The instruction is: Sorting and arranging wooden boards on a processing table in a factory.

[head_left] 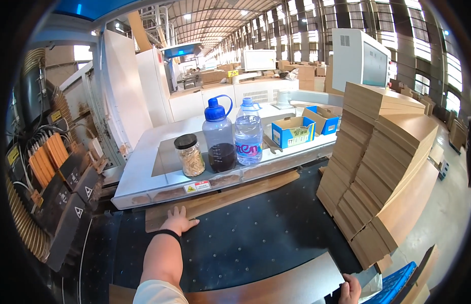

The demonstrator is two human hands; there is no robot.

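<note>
Brown wood grain shows beneath the left hand (177, 222), at 7 o'clock from mid-view: palm down, fingers spread, resting on the left end of the far board (230, 199). Black band (168, 232) on that wrist. Right hand (351, 290), 5 o'clock, partly cut off by the lower rim: fingers curled at the right end of the near board (288, 277); cannot tell whether it grips it.

Far board lies slantwise, 6 to 7 o'clock, along the front of the pale surface (139, 180). Near board runs along the lower rim. Between the two: black surface (245, 238) with rows of small studs.

On the pale surface: dark-lidded jar (192, 158) at 9 o'clock; jug (218, 134) with blue cap and dark liquid at 11; clear bottle (248, 133) at 1, just beside the jug; wrench (272, 145) near 3; two blue boxes (295, 133) at 2.

Tall stack of boards (375, 172), 3 o'clock. Monitor (357, 61) behind it, 2 o'clock. Machine (53, 167) with orange parts, 9 o'clock. Blue plastic item (397, 283), 4 o'clock.
</note>
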